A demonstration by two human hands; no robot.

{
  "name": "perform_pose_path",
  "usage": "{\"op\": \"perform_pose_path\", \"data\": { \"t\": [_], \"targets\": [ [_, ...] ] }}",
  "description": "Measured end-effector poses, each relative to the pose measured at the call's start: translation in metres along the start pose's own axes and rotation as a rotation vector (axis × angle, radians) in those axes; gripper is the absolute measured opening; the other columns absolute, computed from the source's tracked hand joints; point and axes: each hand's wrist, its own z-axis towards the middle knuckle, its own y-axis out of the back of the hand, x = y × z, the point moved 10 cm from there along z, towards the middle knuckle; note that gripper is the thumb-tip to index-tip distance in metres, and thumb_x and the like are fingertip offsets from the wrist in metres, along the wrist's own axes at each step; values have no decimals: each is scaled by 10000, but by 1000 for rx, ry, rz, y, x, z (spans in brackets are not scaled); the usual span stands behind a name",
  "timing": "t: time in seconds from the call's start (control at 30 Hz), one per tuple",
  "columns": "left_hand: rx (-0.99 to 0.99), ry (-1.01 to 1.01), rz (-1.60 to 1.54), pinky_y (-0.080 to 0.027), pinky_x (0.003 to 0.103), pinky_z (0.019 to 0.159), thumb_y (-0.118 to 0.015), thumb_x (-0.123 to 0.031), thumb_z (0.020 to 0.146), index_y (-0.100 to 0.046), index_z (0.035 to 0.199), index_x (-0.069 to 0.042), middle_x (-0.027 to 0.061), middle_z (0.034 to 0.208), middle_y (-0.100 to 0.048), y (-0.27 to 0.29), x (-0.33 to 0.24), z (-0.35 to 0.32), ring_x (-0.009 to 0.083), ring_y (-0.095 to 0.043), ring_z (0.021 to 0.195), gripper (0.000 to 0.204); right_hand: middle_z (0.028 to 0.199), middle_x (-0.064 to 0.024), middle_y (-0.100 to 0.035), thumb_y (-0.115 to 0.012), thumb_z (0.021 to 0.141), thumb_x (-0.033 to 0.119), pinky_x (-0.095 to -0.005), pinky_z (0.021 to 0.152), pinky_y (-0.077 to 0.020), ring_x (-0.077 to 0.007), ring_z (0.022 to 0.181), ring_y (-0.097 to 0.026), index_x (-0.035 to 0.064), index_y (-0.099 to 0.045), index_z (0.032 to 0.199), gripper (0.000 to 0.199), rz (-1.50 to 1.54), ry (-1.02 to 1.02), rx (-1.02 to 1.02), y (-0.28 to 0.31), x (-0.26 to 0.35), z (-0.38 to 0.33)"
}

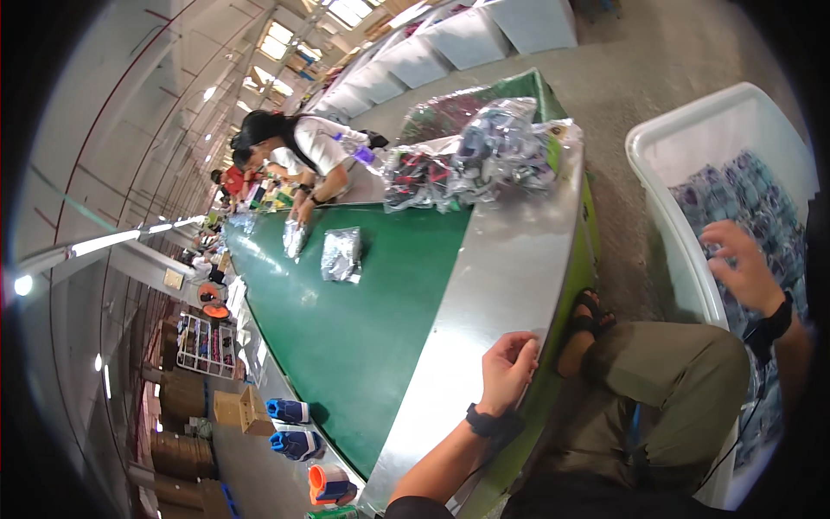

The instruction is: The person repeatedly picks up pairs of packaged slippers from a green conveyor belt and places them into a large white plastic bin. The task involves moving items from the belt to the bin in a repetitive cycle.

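My left hand (508,370) rests on the metal edge (501,277) of a green conveyor belt (346,320), fingers curled, holding nothing. My right hand (743,264) reaches into a white plastic bin (683,251) at my right, fingers spread over several blue packaged items (735,203) inside. Both wrists wear black bands. A shiny plastic-wrapped packet (341,253) lies on the belt ahead of me, and a second packet (295,235) lies farther along.
A heap of clear-bagged items (484,160) is piled on the metal table end beyond my left hand. Other people (298,147) work along the belt's far side. Cardboard boxes (238,406) and spools stand at the left. My knee (674,381) and sandalled foot sit below.
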Motion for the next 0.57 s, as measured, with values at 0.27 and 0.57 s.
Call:
{"op": "perform_pose_path", "data": {
  "t": [0.27, 0.57],
  "targets": [
    [7, -34, -142, -426, 169, 472, -616, -143, 959, -600, 1133, 2, 48, 901, -648, -8, -2, 29, 54, -593, 663, 227, 1125, -130, -588, -690, 822, 145, -351, 832, -525, -266, 1005, -605, 23, -583, 1224, 433, 253, 318, 457, -184, 131, 28],
    [84, -84, -47, -447, 170, 510, -621, -135, 956, -594, 1155, 1, 40, 921, -648, -11, -3, 26, 56, -590, 714, 243, 1157, -124, -564, -726, 776, 248, -420, 858, -529, -324, 1007, -621, 139, -486, 1355, 636, -239, 219, 742, -230, 34, 24]
  ]
}}
